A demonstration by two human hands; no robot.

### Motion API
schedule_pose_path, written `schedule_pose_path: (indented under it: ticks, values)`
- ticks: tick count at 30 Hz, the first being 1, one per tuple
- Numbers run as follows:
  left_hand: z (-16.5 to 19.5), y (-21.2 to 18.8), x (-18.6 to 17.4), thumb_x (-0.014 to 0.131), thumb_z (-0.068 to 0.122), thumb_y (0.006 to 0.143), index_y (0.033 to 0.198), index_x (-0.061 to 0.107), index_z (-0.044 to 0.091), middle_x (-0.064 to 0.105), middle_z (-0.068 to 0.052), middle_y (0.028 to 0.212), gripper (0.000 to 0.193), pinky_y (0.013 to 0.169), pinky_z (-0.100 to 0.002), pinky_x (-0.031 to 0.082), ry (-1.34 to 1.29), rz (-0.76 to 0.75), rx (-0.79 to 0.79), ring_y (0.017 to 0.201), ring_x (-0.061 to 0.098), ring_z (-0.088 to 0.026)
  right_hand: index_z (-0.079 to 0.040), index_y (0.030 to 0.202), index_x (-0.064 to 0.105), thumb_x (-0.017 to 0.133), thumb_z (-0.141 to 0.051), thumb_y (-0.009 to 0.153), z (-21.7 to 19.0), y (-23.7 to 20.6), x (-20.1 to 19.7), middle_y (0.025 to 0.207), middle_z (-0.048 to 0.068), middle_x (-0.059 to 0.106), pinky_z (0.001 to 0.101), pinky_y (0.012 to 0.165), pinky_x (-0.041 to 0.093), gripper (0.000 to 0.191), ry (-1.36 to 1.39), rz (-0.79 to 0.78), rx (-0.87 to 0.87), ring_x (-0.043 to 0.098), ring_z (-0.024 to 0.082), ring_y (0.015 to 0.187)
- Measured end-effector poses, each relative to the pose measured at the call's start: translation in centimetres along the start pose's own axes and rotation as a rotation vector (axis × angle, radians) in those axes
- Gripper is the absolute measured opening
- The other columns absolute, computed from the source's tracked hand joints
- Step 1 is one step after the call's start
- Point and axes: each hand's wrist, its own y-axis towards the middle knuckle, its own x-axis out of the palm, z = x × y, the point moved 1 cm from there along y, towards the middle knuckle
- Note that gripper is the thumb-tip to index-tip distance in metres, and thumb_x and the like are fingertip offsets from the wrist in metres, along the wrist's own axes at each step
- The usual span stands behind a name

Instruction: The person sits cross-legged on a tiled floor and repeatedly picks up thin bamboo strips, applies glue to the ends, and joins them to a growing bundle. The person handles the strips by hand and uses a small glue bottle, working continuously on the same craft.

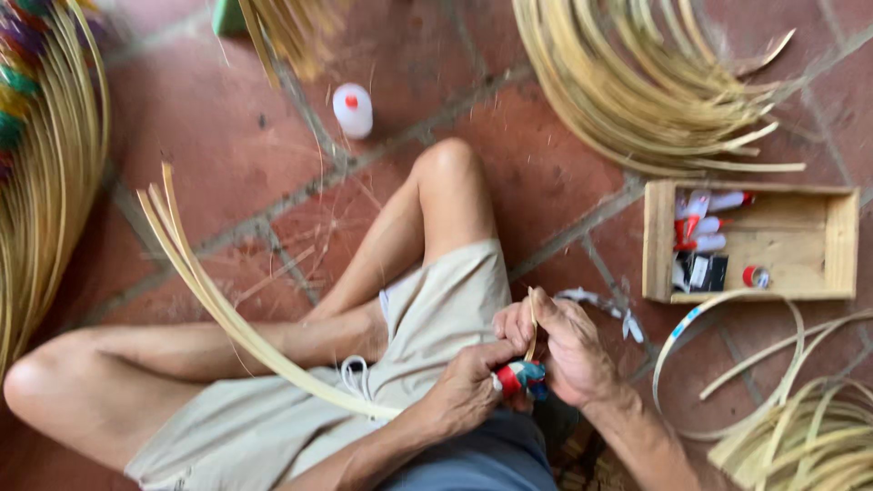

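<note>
**Both hands closed on a bundle of bamboo strips over the lap**

At the far left edge a fan of bamboo strips (41, 173) with coloured tips lies on the tiled floor (218, 155). Next to it, a long curved bundle of pale strips (214, 305) sweeps from the floor down across the person's bare legs and beige shorts toward the hands. Further back on the floor stands a small white bottle (353, 109) with a red cap, well apart from the knee.

The left hand (468, 391) is curled tightly around the near end of that bundle, just above the lap. Touching it is a wrap of red, blue and white tape (520, 377) at the bundle's end, held between the two hands. The right hand (568, 350) closes around the wrap from the other side, its fingers (514, 323) bent over a thin strip that stands up between them; whether the thumb presses the tape is hard to tell in the blur.

Right of the hands, a white scrap (605, 305) lies on the floor. Beyond it sits an open wooden box (841, 241) holding small tubes and rolls. A big coil of strips (655, 91) lies above the box, and loose hoops (791, 418) lie below it at the right edge.
</note>
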Motion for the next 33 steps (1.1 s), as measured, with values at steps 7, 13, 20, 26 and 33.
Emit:
schedule_pose_path:
  ticks: [7, 13, 20, 26, 33]
  values:
    - [-2.8, -2.9, 0.6, 0.052, 0.001, 0.096, 0.109, 0.072, 0.003, 0.073, -0.004, 0.084, 0.024, 0.072, -0.028, 0.056, 0.209, -0.063, 0.06, 0.077, 0.069, -0.009, -0.001, 0.063, 0.058, 0.059, -0.039, 0.105, 1.2, -1.6, -0.5, 0.063, 0.01, 0.057, 0.037, 0.079, 0.048, 0.057, -0.188, -0.128, 0.31, 0.059, 0.026, 0.084]
    - [-1.9, -3.4, 0.7, 0.059, -0.005, 0.085, 0.115, 0.07, 0.001, 0.07, -0.015, 0.095, 0.033, 0.077, -0.033, 0.057, 0.512, 0.243, 0.357, 0.085, 0.071, -0.028, -0.003, 0.067, 0.057, 0.059, -0.032, 0.103, -1.0, 1.3, -0.1, 0.068, 0.009, 0.056, 0.0384, 0.079, 0.045, 0.046, -0.264, -0.216, 0.31, 0.058, 0.027, 0.087]
    - [4.1, -0.9, 0.7, 0.069, 0.012, 0.09, 0.125, 0.07, -0.002, 0.062, -0.01, 0.087, 0.038, 0.058, -0.037, 0.052, 1.506, 0.622, 0.748, 0.075, 0.066, -0.022, -0.005, 0.085, 0.059, 0.048, -0.039, 0.114, -3.2, 7.0, -2.4, 0.078, 0.007, 0.053, 0.0518, 0.105, 0.039, 0.046, 0.462, -0.262, -0.188, 0.054, 0.029, 0.097]
    - [11.4, 0.8, -1.9, 0.063, 0.019, 0.084, 0.107, 0.068, 0.004, 0.062, -0.009, 0.088, 0.027, 0.058, -0.036, 0.046, 2.12, 0.454, 0.939, 0.077, 0.064, -0.019, -0.005, 0.112, 0.068, 0.048, -0.036, 0.111, 0.9, 12.7, -12.3, 0.102, 0.008, 0.068, 0.0451, 0.095, 0.046, 0.037, 0.24, 0.183, -0.287, 0.059, 0.025, 0.102]
    - [26.1, 9.4, -19.8, 0.058, 0.018, 0.101, 0.088, 0.07, 0.017, 0.06, 0.003, 0.077, 0.017, 0.068, -0.038, 0.042, 2.727, -0.033, 0.006, 0.07, 0.064, -0.015, 0.001, 0.104, 0.071, 0.06, -0.015, 0.102, 2.4, 17.3, -19.4, 0.086, 0.009, 0.071, 0.031, 0.065, 0.055, 0.019, -0.244, 0.531, -0.228, 0.067, 0.017, 0.076]
